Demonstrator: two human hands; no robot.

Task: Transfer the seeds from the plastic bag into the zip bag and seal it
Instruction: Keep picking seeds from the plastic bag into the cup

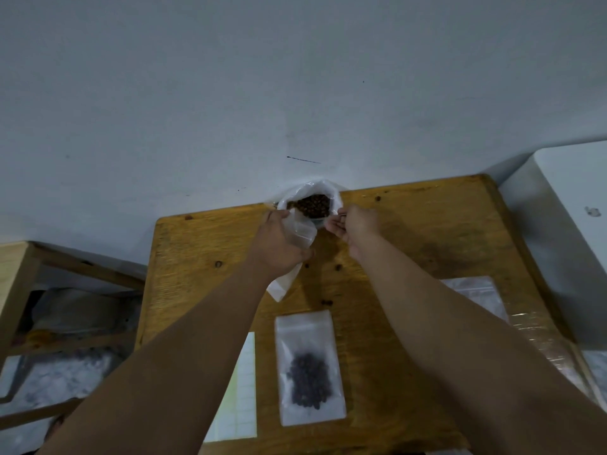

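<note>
A clear plastic bag point(323, 188) stands open at the far edge of the wooden table point(427, 231), with dark brown seeds point(312, 205) showing in its mouth. My left hand point(277, 246) is closed around an empty zip bag point(300, 231) just in front of the plastic bag; the zip bag's lower end hangs out below my palm. My right hand point(356, 226) pinches the plastic bag's near rim with its fingertips. A second zip bag point(310, 367) holding dark seeds lies flat on the table near me.
A sheet of gridded paper point(239, 395) lies left of the filled zip bag. Several empty clear bags point(476, 290) lie at the table's right. A white box-like object point(568, 231) stands to the right, a wooden frame point(23, 290) to the left. A grey wall is behind.
</note>
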